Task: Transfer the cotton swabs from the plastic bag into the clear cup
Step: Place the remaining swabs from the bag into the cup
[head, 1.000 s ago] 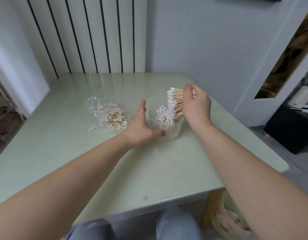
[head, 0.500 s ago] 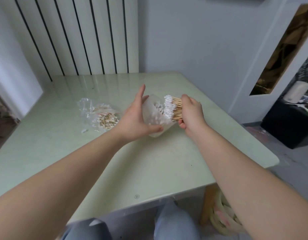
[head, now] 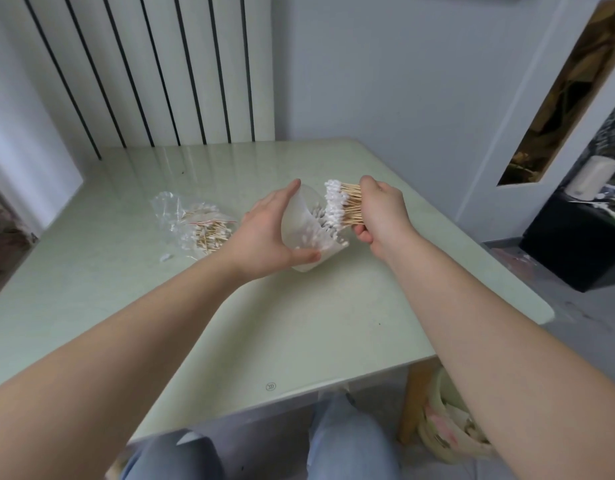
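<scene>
Over the green table (head: 299, 323), the left hand (head: 264, 237) is gripping the tilted cup (head: 309, 226), apparently lifted; the right hand (head: 382, 213) is clamping a bundle of swabs (head: 344, 206) at its mouth.

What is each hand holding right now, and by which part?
The left hand grips the cup round its side wall. The right hand grips a swab bundle by the sticks, tips toward the cup.

A pale green table (head: 299, 323) stood before a white radiator (head: 160, 71); a black cabinet (head: 576, 244) sat at the right.
</scene>
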`<state>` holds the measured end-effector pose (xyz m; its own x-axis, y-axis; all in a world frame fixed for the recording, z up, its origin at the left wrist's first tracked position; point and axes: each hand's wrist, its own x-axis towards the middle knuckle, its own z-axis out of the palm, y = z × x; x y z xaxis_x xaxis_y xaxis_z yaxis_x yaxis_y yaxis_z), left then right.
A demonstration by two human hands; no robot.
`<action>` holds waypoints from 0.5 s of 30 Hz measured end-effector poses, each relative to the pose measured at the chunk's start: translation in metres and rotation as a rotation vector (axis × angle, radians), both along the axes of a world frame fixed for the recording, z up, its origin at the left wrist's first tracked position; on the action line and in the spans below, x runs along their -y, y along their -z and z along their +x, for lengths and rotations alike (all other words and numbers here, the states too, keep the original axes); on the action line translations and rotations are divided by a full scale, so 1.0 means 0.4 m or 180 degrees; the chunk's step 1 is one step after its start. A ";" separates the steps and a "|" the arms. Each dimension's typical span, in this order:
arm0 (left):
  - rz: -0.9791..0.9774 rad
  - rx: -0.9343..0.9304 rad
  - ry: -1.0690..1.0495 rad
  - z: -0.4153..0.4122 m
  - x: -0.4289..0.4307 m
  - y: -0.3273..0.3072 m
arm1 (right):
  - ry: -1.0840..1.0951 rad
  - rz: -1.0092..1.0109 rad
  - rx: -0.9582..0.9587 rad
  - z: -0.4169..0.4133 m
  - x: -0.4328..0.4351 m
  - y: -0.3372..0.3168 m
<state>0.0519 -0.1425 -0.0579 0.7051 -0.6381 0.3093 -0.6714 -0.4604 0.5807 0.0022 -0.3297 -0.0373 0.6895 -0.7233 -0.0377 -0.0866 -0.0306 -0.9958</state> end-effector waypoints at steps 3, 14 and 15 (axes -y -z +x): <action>-0.0056 0.0055 0.0008 -0.003 -0.001 0.008 | -0.0145 -0.0483 -0.0292 0.020 -0.022 -0.012; -0.0291 -0.0009 -0.0016 0.009 -0.014 0.037 | -0.0302 -0.2424 -0.0763 0.047 -0.069 -0.040; -0.0319 -0.0035 -0.0031 0.011 -0.018 0.038 | -0.0264 -0.2529 -0.0802 0.044 -0.066 -0.041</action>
